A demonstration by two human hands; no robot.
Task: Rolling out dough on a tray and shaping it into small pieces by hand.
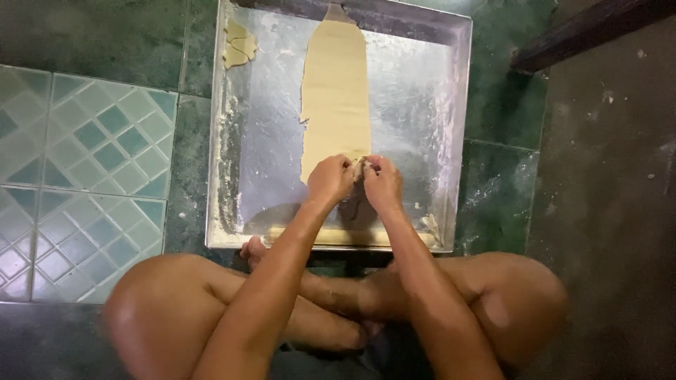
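A long flat strip of pale dough (335, 91) lies lengthwise on a large square metal tray (422, 105) on the floor. My left hand (329, 179) and my right hand (382, 184) meet over the strip's near end, fingertips pinched together on a small piece of dough (360, 165) between them. Both hands hover just above the tray. The strip's near edge is hidden behind my hands.
Dough scraps (238, 43) sit in the tray's far left corner. A wooden rolling pin (394, 238) lies along the tray's near edge. My crossed legs (176, 295) are in front of the tray. Patterned tiles (77, 169) lie to the left, a dark wooden beam (584, 32) at far right.
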